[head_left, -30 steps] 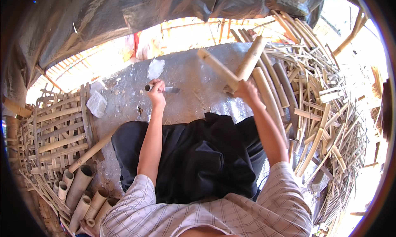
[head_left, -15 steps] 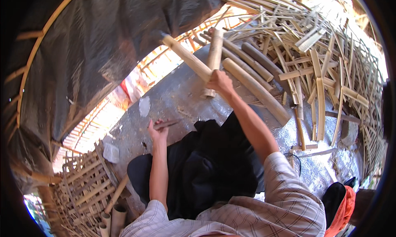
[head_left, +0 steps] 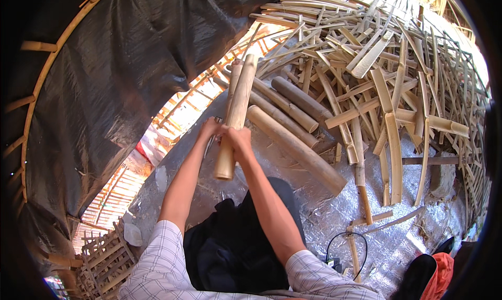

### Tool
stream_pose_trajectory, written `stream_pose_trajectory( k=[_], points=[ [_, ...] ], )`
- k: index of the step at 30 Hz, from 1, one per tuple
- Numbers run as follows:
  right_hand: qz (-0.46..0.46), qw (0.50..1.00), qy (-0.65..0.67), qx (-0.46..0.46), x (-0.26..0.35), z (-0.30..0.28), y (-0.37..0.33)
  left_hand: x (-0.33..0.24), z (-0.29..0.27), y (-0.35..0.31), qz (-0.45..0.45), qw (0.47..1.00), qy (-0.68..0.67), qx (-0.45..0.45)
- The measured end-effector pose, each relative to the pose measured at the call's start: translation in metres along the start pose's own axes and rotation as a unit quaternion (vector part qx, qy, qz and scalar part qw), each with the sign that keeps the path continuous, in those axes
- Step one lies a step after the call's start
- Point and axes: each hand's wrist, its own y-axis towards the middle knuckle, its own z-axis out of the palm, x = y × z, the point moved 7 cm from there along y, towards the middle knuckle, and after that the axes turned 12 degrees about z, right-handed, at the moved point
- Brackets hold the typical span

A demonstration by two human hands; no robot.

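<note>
My right hand [head_left: 239, 139] is wrapped round a pale bamboo pole [head_left: 240, 101], which tilts with its far end up and its cut near end above my lap. Close beside it, my left hand [head_left: 210, 127] is closed, its knuckles against the far side of the pole. A narrow grey blade [head_left: 208, 145] sticks out below the left hand; its handle is hidden. Behind the held pole another bamboo piece [head_left: 235, 72] shows in part.
Several thick bamboo poles [head_left: 298, 148] lie on the shiny grey ground sheet to the right. Beyond is a big heap of split bamboo strips [head_left: 392, 85]. A woven bamboo basket [head_left: 104, 263] sits at the lower left, with dark plastic sheeting [head_left: 120, 65] above. A black cable [head_left: 366, 247] loops near my right.
The raised bamboo pole has been brought down and turned more upright in my right hand. My left hand, with the blade, has moved up and forward to the pole. My view has shifted.
</note>
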Motion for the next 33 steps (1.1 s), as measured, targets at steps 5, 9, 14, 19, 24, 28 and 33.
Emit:
stream_pose_trajectory(
  k=[5, 9, 14, 19, 24, 28, 33],
  points=[
    [0.077, 0.992, 0.102, -0.012, -0.027, -0.014, 0.031, -0.059, 0.030, 0.043, -0.039, 0.974, 0.222, 0.021],
    [0.092, 0.992, 0.089, -0.008, -0.029, -0.007, 0.047, -0.052, 0.028, 0.040, -0.040, 0.998, 0.046, -0.027],
    [0.088, 0.991, 0.097, 0.003, -0.013, -0.012, 0.054, -0.068, 0.034, 0.052, -0.083, 0.989, 0.109, 0.047],
    [0.128, 0.990, 0.052, 0.028, -0.043, 0.009, 0.051, 0.071, 0.037, 0.094, -0.061, 0.995, 0.037, 0.066],
    [0.067, 0.997, -0.007, 0.030, -0.030, -0.009, 0.050, 0.075, 0.043, 0.058, -0.047, 0.995, 0.047, 0.071],
    [0.017, 0.996, -0.082, 0.030, -0.016, -0.006, 0.031, 0.060, 0.027, -0.052, -0.067, 0.987, -0.123, 0.083],
    [-0.009, 0.986, -0.102, 0.131, -0.012, 0.031, -0.001, 0.043, -0.018, -0.196, -0.020, 0.958, -0.285, -0.006]
  ],
)
